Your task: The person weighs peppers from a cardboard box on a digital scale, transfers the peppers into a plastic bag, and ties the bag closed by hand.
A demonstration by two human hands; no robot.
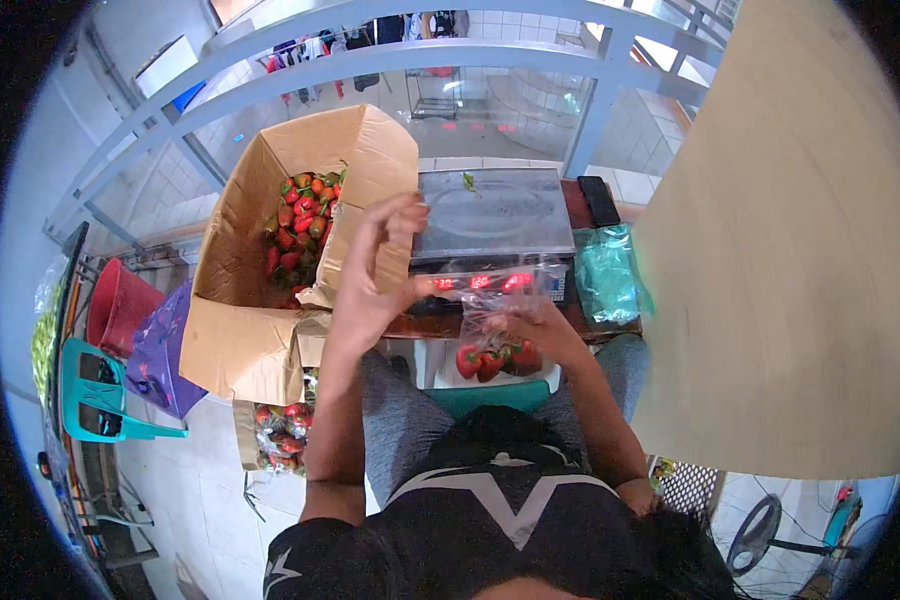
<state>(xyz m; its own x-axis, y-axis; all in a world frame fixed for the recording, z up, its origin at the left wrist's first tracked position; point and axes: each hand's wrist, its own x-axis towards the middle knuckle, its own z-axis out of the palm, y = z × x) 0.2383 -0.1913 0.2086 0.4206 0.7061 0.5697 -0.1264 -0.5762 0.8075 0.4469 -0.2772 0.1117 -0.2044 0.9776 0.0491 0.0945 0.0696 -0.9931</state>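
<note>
My right hand [538,332] grips a clear plastic bag [482,318] by its gathered neck. Several red peppers [490,362] hang in the bottom of the bag, above my lap. My left hand [375,265] is raised beside the cardboard box, fingers and thumb apart. Its thumb tip is close to the bag's loose top; whether they touch I cannot tell. Behind the bag is a digital weighing scale [492,215] with a metal pan and a lit red display. A small green leaf [469,182] lies on the pan.
Left of the scale, an open cardboard box [235,235] holds red and green peppers. Bagged peppers [284,437] are below it. Green plastic bags [610,272] and a black phone-like object [599,201] lie right of the scale. A teal chair [95,390] stands left; a pale panel [790,260] rises right.
</note>
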